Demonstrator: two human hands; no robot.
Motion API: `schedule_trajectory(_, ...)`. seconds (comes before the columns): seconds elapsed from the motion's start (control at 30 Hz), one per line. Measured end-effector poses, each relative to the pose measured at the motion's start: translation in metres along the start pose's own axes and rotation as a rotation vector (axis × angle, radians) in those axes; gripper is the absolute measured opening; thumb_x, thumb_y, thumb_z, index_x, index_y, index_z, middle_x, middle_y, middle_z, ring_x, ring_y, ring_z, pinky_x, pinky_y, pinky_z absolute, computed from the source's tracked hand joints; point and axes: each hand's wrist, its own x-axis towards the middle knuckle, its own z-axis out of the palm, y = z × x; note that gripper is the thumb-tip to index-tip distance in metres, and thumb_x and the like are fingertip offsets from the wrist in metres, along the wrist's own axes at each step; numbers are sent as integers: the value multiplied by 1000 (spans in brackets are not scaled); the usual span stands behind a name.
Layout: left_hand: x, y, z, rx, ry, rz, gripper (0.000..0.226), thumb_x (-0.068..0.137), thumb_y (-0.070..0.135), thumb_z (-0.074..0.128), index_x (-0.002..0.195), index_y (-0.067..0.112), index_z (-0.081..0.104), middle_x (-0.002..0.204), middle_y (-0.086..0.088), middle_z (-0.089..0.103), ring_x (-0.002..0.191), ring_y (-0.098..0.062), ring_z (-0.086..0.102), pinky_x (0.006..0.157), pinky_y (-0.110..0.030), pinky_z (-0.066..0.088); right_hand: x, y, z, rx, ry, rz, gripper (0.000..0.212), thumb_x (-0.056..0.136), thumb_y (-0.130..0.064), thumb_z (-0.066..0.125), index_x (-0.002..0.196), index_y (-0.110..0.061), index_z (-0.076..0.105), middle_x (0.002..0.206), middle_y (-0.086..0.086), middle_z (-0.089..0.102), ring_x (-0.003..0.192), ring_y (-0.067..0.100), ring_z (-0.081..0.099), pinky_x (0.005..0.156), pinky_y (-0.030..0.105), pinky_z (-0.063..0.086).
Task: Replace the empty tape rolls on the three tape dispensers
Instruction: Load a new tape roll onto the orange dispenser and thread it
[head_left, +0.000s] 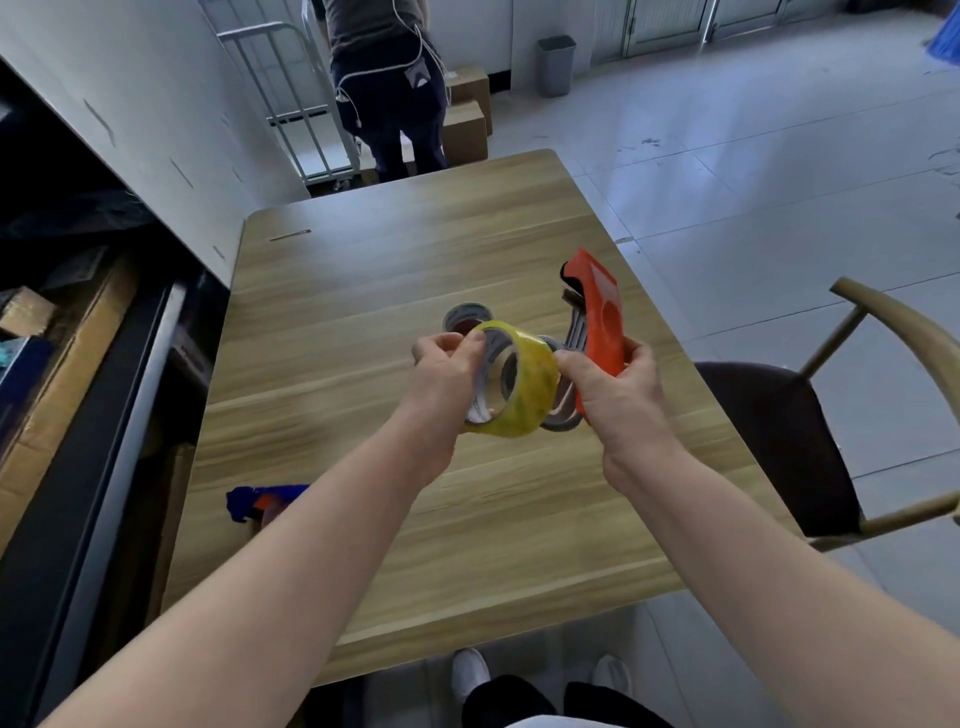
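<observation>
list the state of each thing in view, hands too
orange dispenser: off the table, gripped
yellow roll: held up against the orange dispenser, seating unclear
left hand: pinches the yellow roll
right hand: grips the orange dispenser
grey roll: lying on the table, untouched
blue dispenser: on the table, partly hidden

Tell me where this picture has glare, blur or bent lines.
Head view: glare washes the wooden table farther out; the lens bows its edges; the blue tape dispenser looks soft; the yellow tape roll and orange tape dispenser are sharper.
</observation>
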Motion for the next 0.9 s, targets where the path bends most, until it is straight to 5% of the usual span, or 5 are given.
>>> schedule_trajectory(0.17,-13,-4,10,44,-23,140,76,50,72,70,99,29,32,122,-11,49,111,-27,58,95,-52,51,-1,0,8,84,38,132,66,83,-29,76,135,-15,39,111,5,61,97,20,62,80,35,55)
schedule_trajectory(0.27,-12,-4,11,115,33,241,74,58,65,69,105,23,29,121,-10,46,109,-24,56,91,-43,52,-3,-3,14,105,39,178,65,82,-28,77,135,-16,40,109,4,62,101,24,65,91,45,56)
schedule_trajectory(0.57,-13,6,14,33,69,396,54,66,65,70,81,18,51,92,10,57,93,-17,59,86,-55,53,1,-3,24,194,51,421,68,73,-36,78,129,-8,51,115,15,64,94,29,67,56,35,58)
schedule_trajectory(0.77,-11,4,4,547,27,505,45,48,63,76,77,29,66,145,8,40,136,-12,34,106,-35,41,1,-11,23,243,79,350,62,74,-26,79,126,-6,52,107,13,64,86,25,66,60,37,60)
schedule_trajectory(0.9,-12,5,5,377,-55,407,32,82,40,71,96,11,72,153,10,32,135,-13,38,104,-46,45,-1,-11,22,153,119,238,71,77,-24,81,133,-13,39,106,5,59,85,19,64,84,48,59)
